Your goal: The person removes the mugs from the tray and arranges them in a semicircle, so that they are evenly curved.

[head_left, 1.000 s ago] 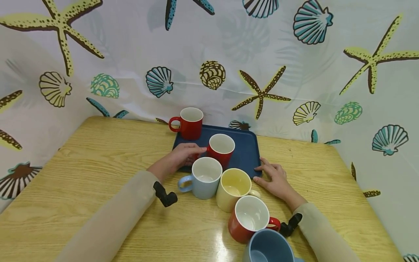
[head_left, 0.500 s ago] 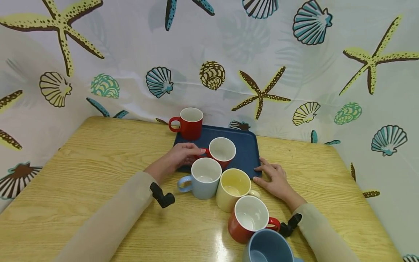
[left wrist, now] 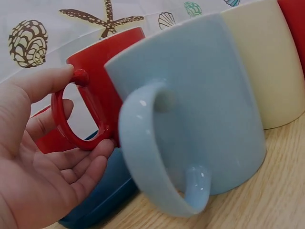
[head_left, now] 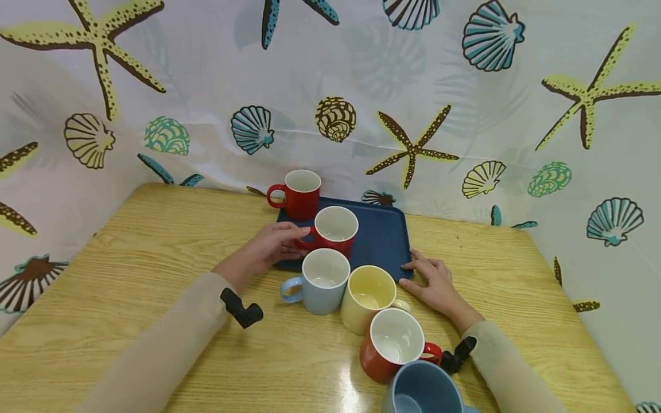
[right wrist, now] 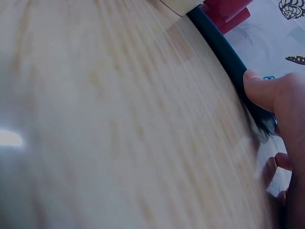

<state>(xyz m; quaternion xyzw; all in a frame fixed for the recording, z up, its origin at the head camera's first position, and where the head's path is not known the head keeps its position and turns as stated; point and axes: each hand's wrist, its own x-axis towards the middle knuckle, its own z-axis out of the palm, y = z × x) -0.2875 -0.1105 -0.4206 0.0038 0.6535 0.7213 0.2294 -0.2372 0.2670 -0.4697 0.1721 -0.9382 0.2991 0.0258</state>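
My left hand (head_left: 271, 246) pinches the handle of a red mug (head_left: 337, 226) with a white inside, thumb on top of the handle loop in the left wrist view. This mug is over the navy tray (head_left: 379, 238), its lower part hidden behind a light blue mug (head_left: 324, 287). Another red mug (head_left: 301, 198) stands at the tray's far left corner, handle pointing left. My right hand (head_left: 434, 282) touches the tray's near right corner with relaxed fingers, and in the right wrist view the thumb (right wrist: 259, 90) lies against the tray's edge.
A row of mugs runs from the tray's front toward me: the light blue one, a yellow mug (head_left: 368, 301), a red mug (head_left: 392, 347) and a darker blue mug (head_left: 426, 390). A shell-print cloth (head_left: 330, 74) hangs behind the wooden table (head_left: 170, 246).
The left hand has shifted left with the red mug, which dipped a little, then rose and moved left over the tray. My right hand and the other mugs have stayed put.
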